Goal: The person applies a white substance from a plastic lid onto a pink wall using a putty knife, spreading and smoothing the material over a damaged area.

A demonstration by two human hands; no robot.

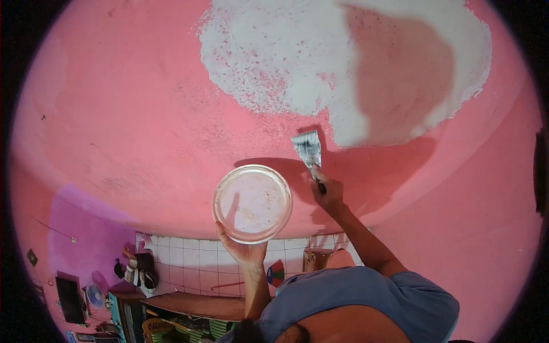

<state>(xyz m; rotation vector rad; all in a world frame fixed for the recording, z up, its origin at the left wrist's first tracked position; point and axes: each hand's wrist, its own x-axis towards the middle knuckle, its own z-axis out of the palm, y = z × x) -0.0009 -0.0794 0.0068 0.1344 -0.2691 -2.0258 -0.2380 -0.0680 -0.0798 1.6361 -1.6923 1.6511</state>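
Note:
My right hand (330, 197) is closed round the dark handle of a putty knife (309, 147). Its wide metal blade, smeared with whitish filler, points up toward the pink wall (137, 108); whether it touches the wall I cannot tell. Just below and to the left, my left hand (246, 248) grips a round pale lid (251, 203) by its lower edge. Traces of whitish filler lie on the lid's inner face. A large patch of white filler (274, 46) with a ragged, speckled border covers the upper wall, partly in shadow.
Below is a white tiled floor (194, 260) with a multicoloured fan-shaped thing (276, 273). My bare foot rests on a small wooden stool (313, 258). Wooden furniture (194, 306), a blue fan (95, 295), a dark screen (70, 298) and a bag (147, 271) stand at the lower left.

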